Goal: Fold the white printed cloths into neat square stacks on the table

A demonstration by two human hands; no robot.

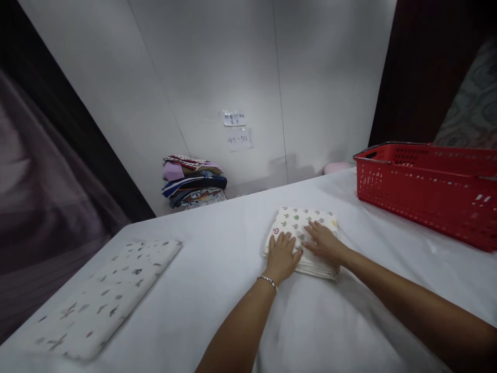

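A folded white cloth with small grey, red, green and yellow prints lies on the white-covered table in front of me. My left hand rests on its near left part, fingers spread, a bracelet on the wrist. Flat on the right part of the same cloth lies my right hand, its fingers stretched out too. Several layers show along the cloth's near edge. Neither hand grips anything. Some of the print is hidden under my hands.
Another folded white cloth with dark prints lies at the left of the table. A red plastic basket stands at the right. Beyond the far edge, a pile of folded fabrics sits against the wall, below paper labels.
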